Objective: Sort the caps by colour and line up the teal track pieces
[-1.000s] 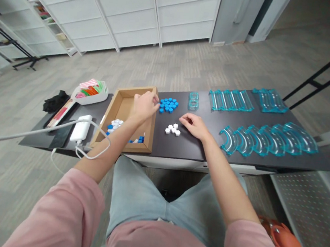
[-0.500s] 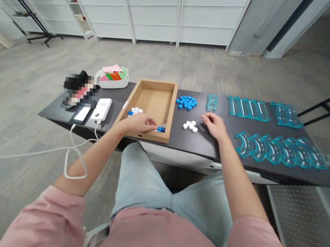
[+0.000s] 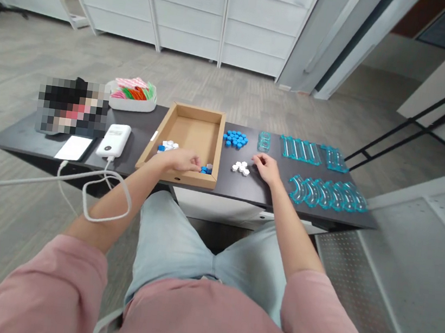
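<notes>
Left hand (image 3: 188, 160) is down in the cardboard box (image 3: 194, 130), by the front edge of the desk (image 3: 228, 187). Fingers bent, pointing right; whether you have anything pinched, I cannot tell. The loose blue pieces (image 3: 206, 170) lie just right of your fingertips, in the box's near right corner (too small to read any long axis). Left is the nearer hand: the box's right wall stands between those pieces and your right hand (image 3: 265, 167), which is at the desk, fingers loosely curled, grip unclear, nothing visible in it. Just left of its fingertips, the white hexagonal pieces (image 3: 241, 168) sit in a cluster, between hand and box. Blue hexagonal pieces (image 3: 235, 139) are grouped toward the desk's far edge, just beside the box's far right corner.
</notes>
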A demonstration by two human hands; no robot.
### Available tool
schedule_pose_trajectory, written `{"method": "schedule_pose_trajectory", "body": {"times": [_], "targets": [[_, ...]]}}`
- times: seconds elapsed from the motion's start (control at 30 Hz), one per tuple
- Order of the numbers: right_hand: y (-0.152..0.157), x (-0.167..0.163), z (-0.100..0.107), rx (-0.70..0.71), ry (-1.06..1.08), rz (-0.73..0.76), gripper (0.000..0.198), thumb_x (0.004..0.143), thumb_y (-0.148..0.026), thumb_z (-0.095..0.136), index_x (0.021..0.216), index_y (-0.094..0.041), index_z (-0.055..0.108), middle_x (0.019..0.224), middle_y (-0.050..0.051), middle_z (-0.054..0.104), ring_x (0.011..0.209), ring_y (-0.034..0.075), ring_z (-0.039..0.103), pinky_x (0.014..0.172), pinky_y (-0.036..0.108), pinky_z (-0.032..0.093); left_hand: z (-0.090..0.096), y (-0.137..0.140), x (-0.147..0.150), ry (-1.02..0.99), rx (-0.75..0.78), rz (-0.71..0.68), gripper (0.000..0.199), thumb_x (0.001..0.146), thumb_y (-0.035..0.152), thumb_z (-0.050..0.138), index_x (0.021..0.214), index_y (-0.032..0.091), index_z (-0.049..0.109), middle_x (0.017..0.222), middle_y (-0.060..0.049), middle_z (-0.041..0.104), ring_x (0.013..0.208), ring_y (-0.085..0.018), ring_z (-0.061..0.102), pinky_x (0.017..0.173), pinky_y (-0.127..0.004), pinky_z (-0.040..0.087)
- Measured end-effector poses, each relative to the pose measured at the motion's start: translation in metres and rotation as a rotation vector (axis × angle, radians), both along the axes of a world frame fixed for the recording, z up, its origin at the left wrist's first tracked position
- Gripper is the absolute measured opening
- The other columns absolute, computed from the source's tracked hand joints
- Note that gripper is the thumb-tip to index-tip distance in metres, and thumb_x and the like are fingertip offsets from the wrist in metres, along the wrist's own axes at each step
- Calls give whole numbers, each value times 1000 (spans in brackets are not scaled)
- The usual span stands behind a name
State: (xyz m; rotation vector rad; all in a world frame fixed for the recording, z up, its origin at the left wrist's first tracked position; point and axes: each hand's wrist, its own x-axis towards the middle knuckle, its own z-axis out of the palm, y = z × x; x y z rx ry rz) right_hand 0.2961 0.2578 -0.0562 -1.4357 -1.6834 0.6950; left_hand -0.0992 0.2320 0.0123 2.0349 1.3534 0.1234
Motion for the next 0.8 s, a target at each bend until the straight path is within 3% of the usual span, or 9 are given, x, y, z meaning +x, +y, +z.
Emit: {"method": "schedule_pose_trajectory", "body": {"times": [0.2, 0.33, 0.47, 0.6, 0.8], "targets": [[2, 1, -2, 14, -5, -3, 63, 87, -92, 70, 83, -29, 70, 75, 4, 75, 75, 24, 60, 76, 38, 50, 23, -19, -8, -333, 275, 213, 36, 101, 50, 85, 123, 22, 87, 126, -14, 86, 112, -29, 85, 105, -42, 71], [2, 1, -3, 12, -10, -12, 62, 92, -89, 71, 85, -28, 72, 76, 4, 76, 76, 24, 62, 78, 38, 52, 40, -42, 13, -385, 418, 183, 28, 110, 38, 80, 132, 22, 85, 139, -13, 80, 119, -27, 82, 111, -42, 69], [2, 1, -2, 6, -14, 0, 63, 94, -90, 70, 86, -28, 73, 77, 4, 75, 77, 24, 63, 81, 39, 54, 41, -66, 67, -205, 552, 34, 22, 113, 30, 77, 132, 21, 85, 134, -13, 83, 121, -30, 81, 112, -44, 63], [3, 2, -3, 13, 2, 16, 66, 92, -94, 69, 86, -29, 70, 78, 4, 74, 78, 24, 62, 80, 38, 53, 24, -83, 130, 101, 655, -99, 23, 115, 20, 70, 132, 21, 86, 131, -18, 86, 125, -36, 82, 111, -51, 56], [2, 1, -5, 19, 34, 34, 70, 90, -99, 66, 87, -29, 71, 80, 4, 74, 80, 25, 62, 82, 39, 53, 2, -77, 179, 276, 632, -83, 33, 115, 9, 58, 132, 18, 84, 125, -23, 87, 124, -39, 81, 108, -55, 50]]}}
